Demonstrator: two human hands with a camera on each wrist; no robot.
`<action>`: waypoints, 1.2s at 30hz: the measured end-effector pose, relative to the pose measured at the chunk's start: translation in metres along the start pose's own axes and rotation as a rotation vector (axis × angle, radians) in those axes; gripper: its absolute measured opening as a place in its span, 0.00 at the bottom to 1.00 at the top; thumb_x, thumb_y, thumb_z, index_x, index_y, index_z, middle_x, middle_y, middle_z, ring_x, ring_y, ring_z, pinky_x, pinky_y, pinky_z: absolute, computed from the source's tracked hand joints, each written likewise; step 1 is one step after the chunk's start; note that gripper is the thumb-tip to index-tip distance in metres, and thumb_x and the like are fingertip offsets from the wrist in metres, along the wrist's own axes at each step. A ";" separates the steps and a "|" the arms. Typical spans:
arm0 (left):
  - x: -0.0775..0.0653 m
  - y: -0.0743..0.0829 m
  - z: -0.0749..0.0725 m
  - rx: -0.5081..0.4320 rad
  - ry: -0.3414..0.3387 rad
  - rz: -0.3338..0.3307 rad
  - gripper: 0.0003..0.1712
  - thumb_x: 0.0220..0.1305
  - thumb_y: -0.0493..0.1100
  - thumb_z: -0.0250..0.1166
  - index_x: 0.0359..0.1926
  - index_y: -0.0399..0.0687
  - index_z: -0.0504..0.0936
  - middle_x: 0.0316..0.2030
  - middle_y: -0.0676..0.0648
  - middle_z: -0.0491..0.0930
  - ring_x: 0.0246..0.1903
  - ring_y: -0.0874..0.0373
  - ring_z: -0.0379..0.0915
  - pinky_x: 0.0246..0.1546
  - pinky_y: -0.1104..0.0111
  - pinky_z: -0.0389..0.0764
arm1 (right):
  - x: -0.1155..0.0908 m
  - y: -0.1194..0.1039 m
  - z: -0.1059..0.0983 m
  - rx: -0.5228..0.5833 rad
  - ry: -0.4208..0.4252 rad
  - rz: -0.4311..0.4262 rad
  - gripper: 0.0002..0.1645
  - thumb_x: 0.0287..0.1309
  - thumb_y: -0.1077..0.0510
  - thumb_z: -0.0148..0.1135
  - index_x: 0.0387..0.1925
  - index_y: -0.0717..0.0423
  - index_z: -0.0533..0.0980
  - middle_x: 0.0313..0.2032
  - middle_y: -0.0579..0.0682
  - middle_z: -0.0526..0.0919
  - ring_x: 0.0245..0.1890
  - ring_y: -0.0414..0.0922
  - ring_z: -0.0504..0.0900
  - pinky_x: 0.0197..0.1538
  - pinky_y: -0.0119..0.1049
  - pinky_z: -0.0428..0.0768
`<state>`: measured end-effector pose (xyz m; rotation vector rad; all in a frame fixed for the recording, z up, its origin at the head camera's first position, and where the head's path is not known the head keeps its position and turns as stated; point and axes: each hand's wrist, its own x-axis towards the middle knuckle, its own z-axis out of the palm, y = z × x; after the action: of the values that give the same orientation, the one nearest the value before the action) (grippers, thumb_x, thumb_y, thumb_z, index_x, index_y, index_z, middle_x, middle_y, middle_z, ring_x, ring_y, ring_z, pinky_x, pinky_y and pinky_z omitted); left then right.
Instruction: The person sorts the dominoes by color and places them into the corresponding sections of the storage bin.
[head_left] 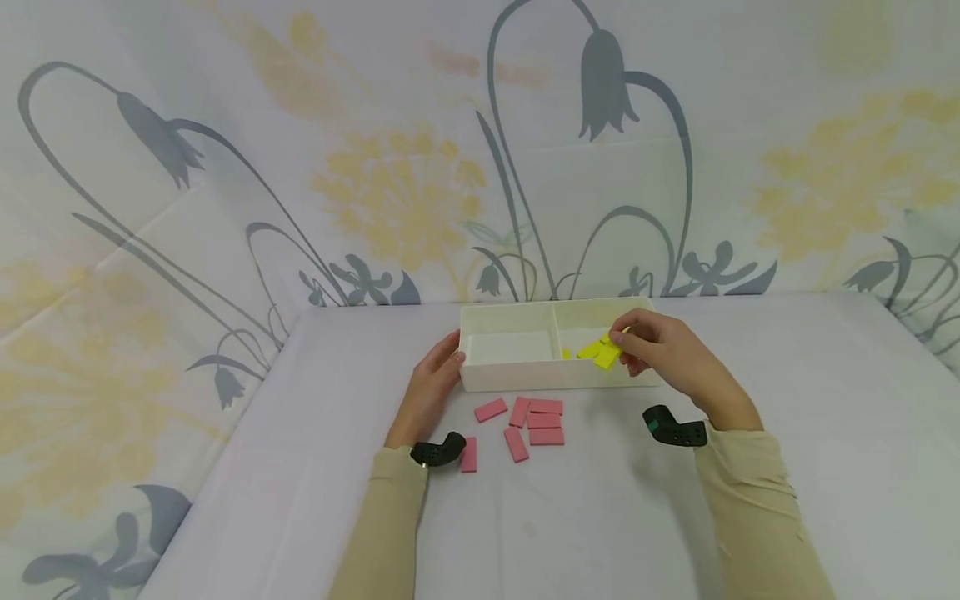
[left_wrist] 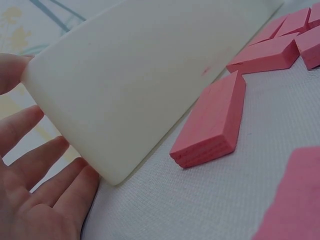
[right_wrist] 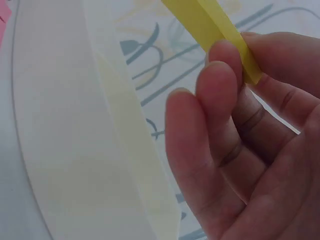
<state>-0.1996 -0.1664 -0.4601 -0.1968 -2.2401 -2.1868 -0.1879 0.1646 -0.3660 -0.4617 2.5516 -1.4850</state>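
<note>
A white two-compartment box (head_left: pixel 510 377) stands at the back of the table. My left hand (head_left: pixel 433 383) rests against its left end; the left wrist view shows the fingers (left_wrist: pixel 50 155) fairly straight along the end wall, one fingertip at the top corner. Over the right compartment, my right hand (head_left: pixel 651 346) pinches a yellow block (right_wrist: pixel 220 30) between thumb and fingers. More yellow blocks (head_left: pixel 589 350) lie in that compartment, partly hidden by the front wall and the hand. Several pink blocks (head_left: pixel 546 421) lie flat on the table before the box.
The left compartment (head_left: pixel 510 335) shows its bare floor, and a divider (head_left: pixel 556 332) separates it from the right one. One pink block (head_left: pixel 468 455) lies beside my left wrist. A flower-patterned cloth (head_left: pixel 405 192) hangs behind the white-covered table (head_left: pixel 585 517).
</note>
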 end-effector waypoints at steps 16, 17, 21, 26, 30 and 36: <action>0.001 0.000 0.000 0.102 0.012 0.010 0.27 0.64 0.52 0.52 0.63 0.60 0.62 0.62 0.57 0.61 0.61 0.61 0.55 0.57 0.62 0.61 | 0.023 0.042 0.025 0.182 0.287 -0.004 0.26 0.56 0.38 0.52 0.46 0.54 0.70 0.34 0.59 0.75 0.24 0.52 0.75 0.22 0.45 0.77; 0.001 0.001 0.000 0.093 0.008 0.006 0.27 0.64 0.51 0.52 0.64 0.60 0.62 0.62 0.57 0.60 0.61 0.60 0.55 0.57 0.62 0.61 | 0.026 0.049 0.026 0.193 0.293 -0.003 0.27 0.55 0.38 0.51 0.47 0.53 0.70 0.34 0.57 0.76 0.24 0.51 0.75 0.22 0.45 0.76; 0.000 0.002 -0.001 0.066 -0.007 -0.004 0.27 0.65 0.49 0.52 0.64 0.57 0.61 0.62 0.55 0.60 0.61 0.58 0.56 0.57 0.61 0.61 | 0.029 0.054 0.031 0.241 0.307 0.021 0.28 0.54 0.35 0.52 0.47 0.51 0.70 0.37 0.55 0.77 0.23 0.51 0.76 0.22 0.41 0.77; 0.000 0.001 0.001 0.053 -0.002 0.018 0.29 0.63 0.51 0.54 0.64 0.53 0.61 0.62 0.52 0.61 0.59 0.57 0.59 0.57 0.63 0.62 | 0.022 0.037 0.036 0.288 0.333 0.036 0.25 0.57 0.41 0.53 0.47 0.55 0.70 0.38 0.60 0.77 0.19 0.51 0.76 0.24 0.38 0.78; -0.001 -0.001 0.000 0.059 0.003 0.029 0.30 0.62 0.54 0.55 0.64 0.54 0.62 0.62 0.52 0.62 0.58 0.58 0.60 0.56 0.64 0.63 | 0.020 0.029 0.039 0.303 0.364 0.057 0.21 0.58 0.46 0.54 0.46 0.56 0.70 0.39 0.61 0.77 0.14 0.46 0.74 0.22 0.35 0.78; 0.000 -0.003 -0.001 0.042 -0.001 0.041 0.31 0.61 0.54 0.55 0.64 0.53 0.61 0.62 0.52 0.61 0.58 0.58 0.60 0.57 0.63 0.62 | 0.021 0.028 0.041 0.283 0.342 0.086 0.21 0.59 0.47 0.53 0.48 0.57 0.70 0.41 0.63 0.78 0.13 0.45 0.75 0.19 0.35 0.76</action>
<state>-0.2002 -0.1669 -0.4628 -0.2409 -2.2589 -2.1184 -0.2012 0.1364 -0.4102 -0.0603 2.4927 -1.9980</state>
